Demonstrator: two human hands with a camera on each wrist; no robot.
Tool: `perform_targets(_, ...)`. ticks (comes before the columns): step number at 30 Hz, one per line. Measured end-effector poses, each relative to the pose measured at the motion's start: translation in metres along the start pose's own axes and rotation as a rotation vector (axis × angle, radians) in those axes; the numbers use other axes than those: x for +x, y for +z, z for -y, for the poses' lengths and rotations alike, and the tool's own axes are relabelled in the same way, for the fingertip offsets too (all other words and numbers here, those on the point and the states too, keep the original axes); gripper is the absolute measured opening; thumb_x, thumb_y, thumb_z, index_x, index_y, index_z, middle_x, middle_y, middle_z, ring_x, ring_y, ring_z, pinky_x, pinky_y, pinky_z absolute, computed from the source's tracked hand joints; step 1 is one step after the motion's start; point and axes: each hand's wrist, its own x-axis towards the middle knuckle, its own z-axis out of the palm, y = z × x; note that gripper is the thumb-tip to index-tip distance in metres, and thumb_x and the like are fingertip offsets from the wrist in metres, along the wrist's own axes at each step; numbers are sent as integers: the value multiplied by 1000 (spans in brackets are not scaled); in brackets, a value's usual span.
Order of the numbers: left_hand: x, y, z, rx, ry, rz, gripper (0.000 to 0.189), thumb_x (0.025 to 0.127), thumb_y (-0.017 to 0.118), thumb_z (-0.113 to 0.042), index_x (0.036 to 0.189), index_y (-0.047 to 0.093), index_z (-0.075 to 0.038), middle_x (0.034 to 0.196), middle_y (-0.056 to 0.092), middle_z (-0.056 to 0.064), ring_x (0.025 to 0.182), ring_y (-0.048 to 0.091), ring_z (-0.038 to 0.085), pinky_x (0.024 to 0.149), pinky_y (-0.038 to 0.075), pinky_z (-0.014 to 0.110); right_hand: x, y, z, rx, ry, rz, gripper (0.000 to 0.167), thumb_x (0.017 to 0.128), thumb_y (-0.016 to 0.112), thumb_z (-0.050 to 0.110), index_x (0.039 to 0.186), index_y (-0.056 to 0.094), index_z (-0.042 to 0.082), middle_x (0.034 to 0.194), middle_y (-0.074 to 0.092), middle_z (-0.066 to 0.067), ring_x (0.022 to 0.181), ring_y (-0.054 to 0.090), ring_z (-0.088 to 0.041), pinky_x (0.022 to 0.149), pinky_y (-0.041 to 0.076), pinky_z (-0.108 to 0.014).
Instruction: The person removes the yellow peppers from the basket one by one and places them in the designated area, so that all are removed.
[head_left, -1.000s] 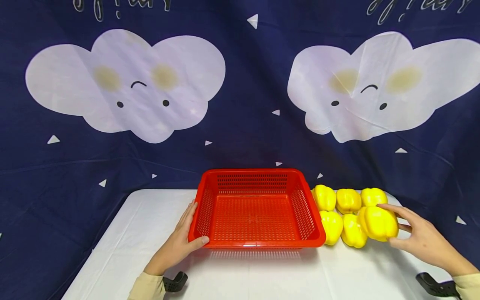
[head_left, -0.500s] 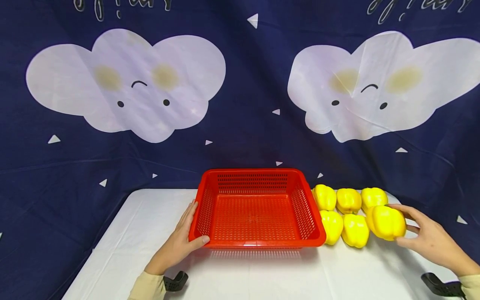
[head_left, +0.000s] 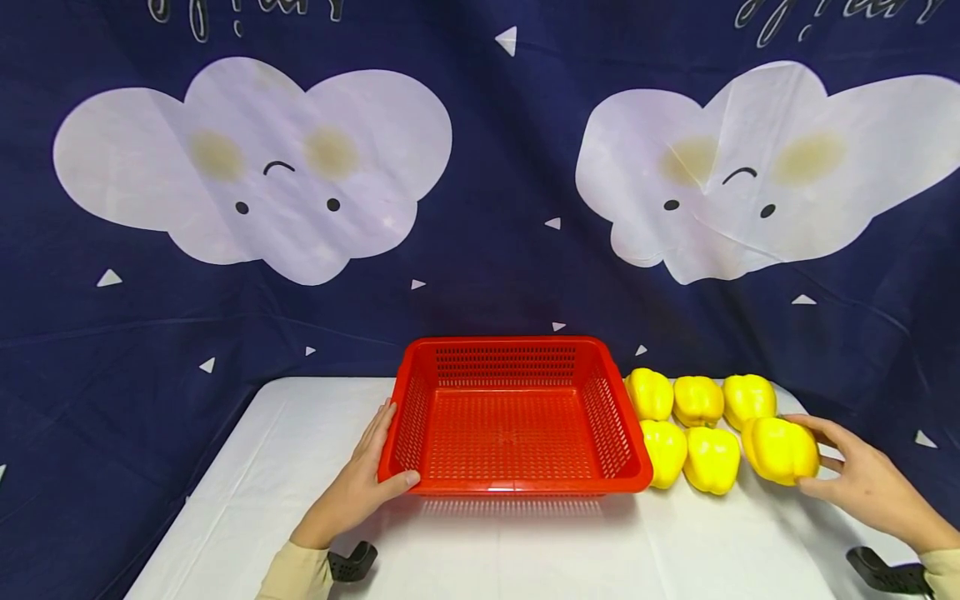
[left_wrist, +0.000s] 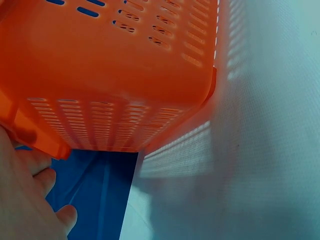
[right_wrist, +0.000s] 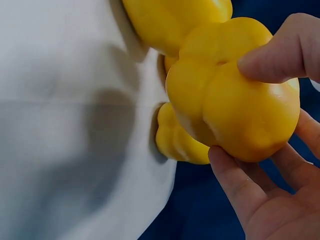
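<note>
In the head view my right hand [head_left: 870, 479] grips a yellow bell pepper [head_left: 782, 451] at the right end of the front row. The right wrist view shows the thumb on one side of this pepper [right_wrist: 235, 95] and fingertips on the other; whether it touches the table is unclear. Other yellow bell peppers stand in two rows: three behind, such as the far right one [head_left: 748, 400], and two in front, including its neighbour [head_left: 712, 460]. My left hand [head_left: 356, 492] rests against the left front corner of a red plastic basket [head_left: 525, 486], fingers straight along its side, thumb on the front rim.
A white cloth covers the table [head_left: 525, 550]. Behind it hangs a dark blue curtain [head_left: 510, 250] with printed clouds. The basket's right wall stands close beside the nearest peppers [head_left: 663, 454]. Black devices [head_left: 352, 562] are worn at both wrists.
My right hand has moved right with its pepper, away from the front-row neighbour, then slightly lower. The left hand and basket have stayed put.
</note>
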Motion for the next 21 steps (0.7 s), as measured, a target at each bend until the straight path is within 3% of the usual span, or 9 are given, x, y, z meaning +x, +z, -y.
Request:
perform_targets(3,0,0,0,-6,-1,0,103,89,75,-33,163,5,-14,168,1,6,153,5,35,111,17,73,1,2,-2,-4,6,9,85,68,87,5,140,44,-8,131,50,-31,103,42,2,82,52,-55)
perform_targets(6,-1,0,-1,-8,-2,-1,103,89,75,-33,163,5,-14,168,1,7,153,6,36,111,17,74,2,4,-4,-2,12,22,85,68,86,4,140,42,-10,132,48,-32,110,48,-21,84,48,-60)
perform_targets(9,-1,0,-2,-9,-1,-3,103,89,75,-32,163,6,-13,168,2,7,153,6,36,111,17,73,3,6,-6,-3,20,41,85,67,83,1,140,41,-12,133,46,-34,112,46,-44,86,46,-63)
perform_targets(11,-1,0,-2,-12,0,-3,103,89,75,-31,163,6,-12,168,2,8,153,6,36,111,17,73,4,6,-7,-1,28,59,85,67,81,0,140,39,-13,134,44,-36,115,43,-51,86,45,-66)
perform_targets(21,0,0,-3,-16,-9,-2,103,89,75,-33,163,6,-13,168,2,6,153,6,34,112,16,72,9,8,-9,-35,54,116,85,64,76,-1,139,38,-14,134,41,-38,117,41,-57,88,42,-73)
